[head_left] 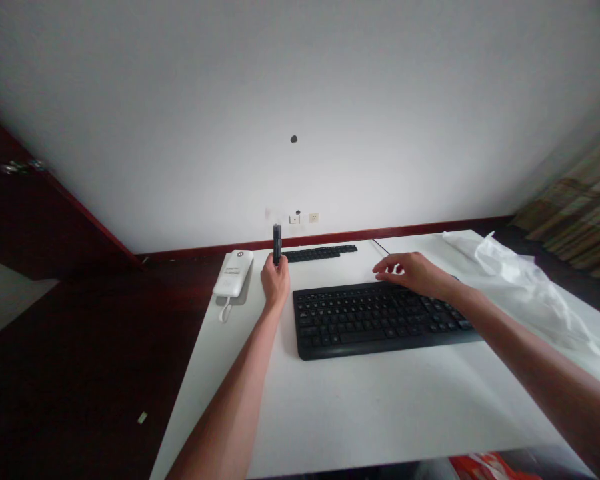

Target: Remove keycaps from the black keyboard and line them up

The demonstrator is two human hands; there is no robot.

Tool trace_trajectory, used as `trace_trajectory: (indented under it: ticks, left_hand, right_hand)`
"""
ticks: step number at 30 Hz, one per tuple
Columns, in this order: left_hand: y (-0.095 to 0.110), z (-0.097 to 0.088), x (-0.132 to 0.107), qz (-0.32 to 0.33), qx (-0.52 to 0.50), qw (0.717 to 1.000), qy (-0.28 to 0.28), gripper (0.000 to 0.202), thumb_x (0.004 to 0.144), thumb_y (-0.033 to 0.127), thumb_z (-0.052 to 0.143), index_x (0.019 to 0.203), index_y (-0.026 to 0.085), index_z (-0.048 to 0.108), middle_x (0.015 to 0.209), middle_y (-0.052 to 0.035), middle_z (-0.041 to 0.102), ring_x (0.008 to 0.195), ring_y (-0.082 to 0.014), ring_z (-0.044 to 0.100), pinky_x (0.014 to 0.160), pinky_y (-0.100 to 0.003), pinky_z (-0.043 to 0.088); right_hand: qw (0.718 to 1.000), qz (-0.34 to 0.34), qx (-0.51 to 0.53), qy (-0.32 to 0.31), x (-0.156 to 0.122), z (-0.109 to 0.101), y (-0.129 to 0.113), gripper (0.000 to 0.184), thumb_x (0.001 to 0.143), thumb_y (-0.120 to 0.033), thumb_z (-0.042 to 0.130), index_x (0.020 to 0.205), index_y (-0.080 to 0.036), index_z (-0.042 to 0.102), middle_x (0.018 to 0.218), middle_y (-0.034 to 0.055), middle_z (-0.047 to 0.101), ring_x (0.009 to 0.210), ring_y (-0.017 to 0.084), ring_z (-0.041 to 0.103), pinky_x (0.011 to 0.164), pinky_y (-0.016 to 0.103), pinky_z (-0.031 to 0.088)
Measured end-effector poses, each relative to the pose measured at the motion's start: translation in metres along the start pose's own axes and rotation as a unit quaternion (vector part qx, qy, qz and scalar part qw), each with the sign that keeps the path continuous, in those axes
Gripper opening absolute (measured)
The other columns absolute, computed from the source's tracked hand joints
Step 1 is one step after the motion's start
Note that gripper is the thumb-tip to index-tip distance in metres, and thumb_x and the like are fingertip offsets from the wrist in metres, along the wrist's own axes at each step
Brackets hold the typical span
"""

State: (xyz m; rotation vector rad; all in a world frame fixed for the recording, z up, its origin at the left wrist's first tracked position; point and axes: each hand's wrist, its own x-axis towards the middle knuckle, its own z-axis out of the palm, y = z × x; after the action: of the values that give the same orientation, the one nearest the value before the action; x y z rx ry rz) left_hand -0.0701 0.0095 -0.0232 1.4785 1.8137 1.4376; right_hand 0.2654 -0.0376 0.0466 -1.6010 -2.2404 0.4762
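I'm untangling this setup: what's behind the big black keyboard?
Behind the keyboard lie a narrow black strip of keys and, farther right, a thin black cable. The cable passes behind the right grip, so its near end cannot be seen, nor can anything that grip covers.

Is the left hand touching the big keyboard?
No, white table shows between the left hand, which holds a black object, and the big keyboard.

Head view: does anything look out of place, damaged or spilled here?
Yes. A dark spot, possibly a hole, marks the wall above the sockets. A stray pale scrap lies on the dark floor left of the table. White sheeting lies crumpled at the table's right. No spill shows on the black keyboard under the right hand.
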Motion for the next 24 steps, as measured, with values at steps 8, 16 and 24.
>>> trace_trajectory:
  ticks: [8,16,24]
  left_hand:
    - [-0.002,0.001,0.001,0.003,0.004,1.000,0.004,0.022,0.093,0.038,0.051,0.084,0.022,0.062,0.071,-0.0022,0.063,0.068,-0.0204,0.058,0.065,-0.027,0.037]
    - [0.001,-0.001,-0.001,0.008,-0.001,1.000,0.000,0.026,0.095,0.041,0.049,0.089,0.021,0.065,0.071,-0.0025,0.064,0.067,-0.0200,0.059,0.065,-0.027,0.038]
    - [0.003,-0.001,-0.001,-0.005,0.000,1.000,-0.008,0.023,0.095,0.039,0.050,0.087,0.022,0.064,0.070,-0.0015,0.063,0.065,-0.0194,0.058,0.063,-0.027,0.037]
  right_hand:
    - [0.997,-0.018,0.002,-0.073,-0.056,0.001,-0.002,0.031,0.088,-0.049,0.067,0.106,-0.027,0.079,0.112,0.0041,0.077,0.096,0.026,0.071,0.085,0.036,0.055]
    - [0.999,0.033,0.037,0.003,-0.026,0.009,0.007,0.024,0.090,-0.045,0.066,0.098,-0.027,0.080,0.095,0.0004,0.081,0.089,0.023,0.074,0.083,0.031,0.056]
    - [0.997,0.034,-0.069,0.028,0.044,0.042,0.016,0.013,0.086,-0.026,0.071,0.095,-0.022,0.081,0.090,0.0034,0.081,0.085,0.024,0.076,0.083,0.032,0.055]
